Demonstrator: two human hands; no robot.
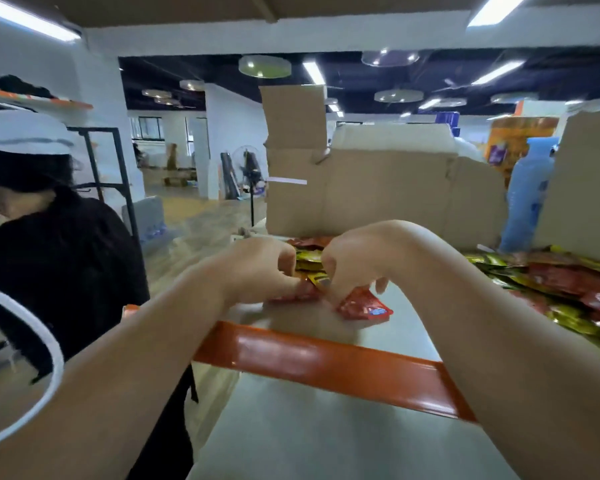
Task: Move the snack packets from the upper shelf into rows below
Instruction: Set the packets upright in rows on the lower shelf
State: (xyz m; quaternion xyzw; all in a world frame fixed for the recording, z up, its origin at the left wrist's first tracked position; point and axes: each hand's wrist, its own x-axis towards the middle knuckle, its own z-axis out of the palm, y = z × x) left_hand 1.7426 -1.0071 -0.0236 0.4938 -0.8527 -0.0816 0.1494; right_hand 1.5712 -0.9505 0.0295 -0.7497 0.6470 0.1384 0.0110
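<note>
Mid-frame on the upper shelf (pixel 309 358), left grip (pixel 257 268) and right grip (pixel 357 261) each pinch red snack packets (pixel 364 308) — likely light, crinkly, slippery; best held by sealed edges.

The left hand (pixel 260 268) and right hand (pixel 357 261) cover most of the packets (pixel 307 263) they pinch between them, so their number cannot be told. The print on the red packet (pixel 364 308) under the right hand is blurred. At the right end of the shelf (pixel 326 362) the packet pile (pixel 551 282) is cut off by the picture's edge.
</note>
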